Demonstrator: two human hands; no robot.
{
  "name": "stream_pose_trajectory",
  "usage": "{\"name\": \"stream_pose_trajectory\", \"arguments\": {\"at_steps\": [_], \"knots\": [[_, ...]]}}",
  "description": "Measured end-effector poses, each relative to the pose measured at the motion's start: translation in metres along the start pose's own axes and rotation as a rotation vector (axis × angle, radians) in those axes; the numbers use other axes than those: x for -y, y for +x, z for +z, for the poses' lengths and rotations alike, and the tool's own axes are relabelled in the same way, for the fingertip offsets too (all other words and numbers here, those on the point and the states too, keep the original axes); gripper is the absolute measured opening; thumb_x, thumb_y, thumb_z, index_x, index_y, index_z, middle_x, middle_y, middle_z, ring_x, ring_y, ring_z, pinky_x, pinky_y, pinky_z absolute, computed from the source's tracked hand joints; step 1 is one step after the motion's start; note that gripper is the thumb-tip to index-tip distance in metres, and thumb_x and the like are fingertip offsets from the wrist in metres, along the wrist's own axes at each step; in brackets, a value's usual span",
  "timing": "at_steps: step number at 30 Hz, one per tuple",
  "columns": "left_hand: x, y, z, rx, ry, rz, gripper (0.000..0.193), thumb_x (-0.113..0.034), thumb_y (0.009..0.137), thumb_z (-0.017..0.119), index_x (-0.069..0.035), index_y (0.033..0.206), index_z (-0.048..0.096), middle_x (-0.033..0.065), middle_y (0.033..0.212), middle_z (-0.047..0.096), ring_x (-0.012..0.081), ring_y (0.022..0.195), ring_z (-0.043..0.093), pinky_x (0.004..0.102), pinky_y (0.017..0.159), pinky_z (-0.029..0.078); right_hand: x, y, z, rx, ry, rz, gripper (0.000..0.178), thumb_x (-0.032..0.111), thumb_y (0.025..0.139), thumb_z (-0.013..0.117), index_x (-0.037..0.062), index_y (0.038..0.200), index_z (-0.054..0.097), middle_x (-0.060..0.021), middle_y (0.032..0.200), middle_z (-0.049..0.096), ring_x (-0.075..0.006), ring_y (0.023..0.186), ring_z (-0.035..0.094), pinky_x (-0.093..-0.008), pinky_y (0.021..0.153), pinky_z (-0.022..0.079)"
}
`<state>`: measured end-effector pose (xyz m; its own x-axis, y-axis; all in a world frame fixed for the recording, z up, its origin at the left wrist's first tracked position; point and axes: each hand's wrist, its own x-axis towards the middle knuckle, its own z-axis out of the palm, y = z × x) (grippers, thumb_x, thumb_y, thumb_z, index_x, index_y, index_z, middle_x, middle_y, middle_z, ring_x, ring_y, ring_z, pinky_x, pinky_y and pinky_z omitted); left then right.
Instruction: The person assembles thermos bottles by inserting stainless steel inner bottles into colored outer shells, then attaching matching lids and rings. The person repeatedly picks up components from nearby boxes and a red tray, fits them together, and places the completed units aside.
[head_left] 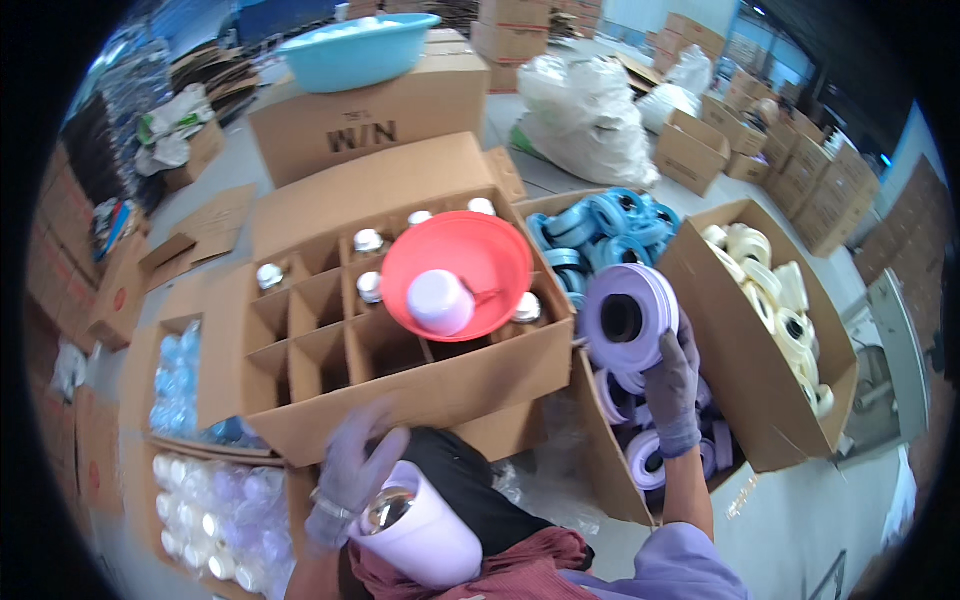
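Observation:
My gloved right hand (674, 385) grips a round lavender collar (652, 305) with a dark hole in its middle, holding it up over a carton of similar lavender collars (645, 455). Upright but tilted in my lap is a lavender cylindrical flask body (430, 540), with a shiny silver liner showing at its mouth. My gloved left hand (360, 465) is beside that mouth, fingers spread and smeared by motion, with nothing visible in it. Ahead, a red bowl (465, 245) with a lavender cup (440, 303) inside rests on a divided carton (430, 385).
Silver-topped bottles (368, 240) stand in several compartments of the divided carton. Boxes of blue collars (610, 225) and cream collars (795, 330) flank the right side. Bagged white and lavender parts (215, 520) lie at lower left. A blue basin (360, 55) tops a far carton.

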<state>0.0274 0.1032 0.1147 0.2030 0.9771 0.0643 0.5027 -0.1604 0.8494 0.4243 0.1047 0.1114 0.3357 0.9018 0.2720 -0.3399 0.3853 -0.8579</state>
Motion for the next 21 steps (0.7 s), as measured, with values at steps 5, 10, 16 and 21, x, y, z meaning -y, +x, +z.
{"name": "stream_pose_trajectory", "arguments": {"at_steps": [5,10,16,21], "knots": [[-0.029,0.018,0.024,0.353,-1.345,-0.106,0.063,-0.044,0.099,0.056,-0.005,0.145,0.039,0.0121,0.133,0.056,0.0251,0.115,0.063,0.0428,0.091,0.059,-0.062,-0.017,0.123,0.332,0.218,0.279,0.051,0.025,0.102,0.054,0.0018,0.145,0.043,-0.0094,0.137,0.057,-0.0200,0.121,0.057,-0.0337,0.107,0.042],[-0.012,-0.010,-0.027,-0.040,-1.230,-0.128,0.051,-0.025,0.093,0.068,-0.001,0.135,0.051,0.0126,0.125,0.063,0.0226,0.108,0.066,0.0403,0.091,0.058,-0.049,-0.018,0.214,0.712,-0.869,-1.103,0.072,0.003,0.072,0.072,0.0049,0.140,0.048,-0.0225,0.139,0.047,-0.0471,0.116,0.053,-0.0505,0.101,0.042],[0.005,-0.038,-0.028,-0.578,-0.582,0.066,0.042,-0.021,0.085,0.076,0.001,0.117,0.060,0.0040,0.100,0.067,0.0103,0.088,0.060,0.0269,0.078,0.051,-0.072,-0.041,0.249,0.895,-0.431,0.619,0.045,0.020,0.087,0.070,0.0025,0.126,0.056,-0.0205,0.105,0.064,-0.0320,0.094,0.066,-0.0380,0.081,0.056],[0.016,-0.037,-0.041,-0.467,-0.817,0.048,0.041,-0.020,0.090,0.071,0.002,0.122,0.058,0.0052,0.107,0.066,0.0120,0.095,0.063,0.0281,0.084,0.052,-0.071,-0.041,0.267,0.872,-0.924,-1.079,0.063,0.011,0.075,0.076,0.0024,0.133,0.053,-0.0236,0.137,0.045,-0.0371,0.123,0.051,-0.0418,0.099,0.048]]}}
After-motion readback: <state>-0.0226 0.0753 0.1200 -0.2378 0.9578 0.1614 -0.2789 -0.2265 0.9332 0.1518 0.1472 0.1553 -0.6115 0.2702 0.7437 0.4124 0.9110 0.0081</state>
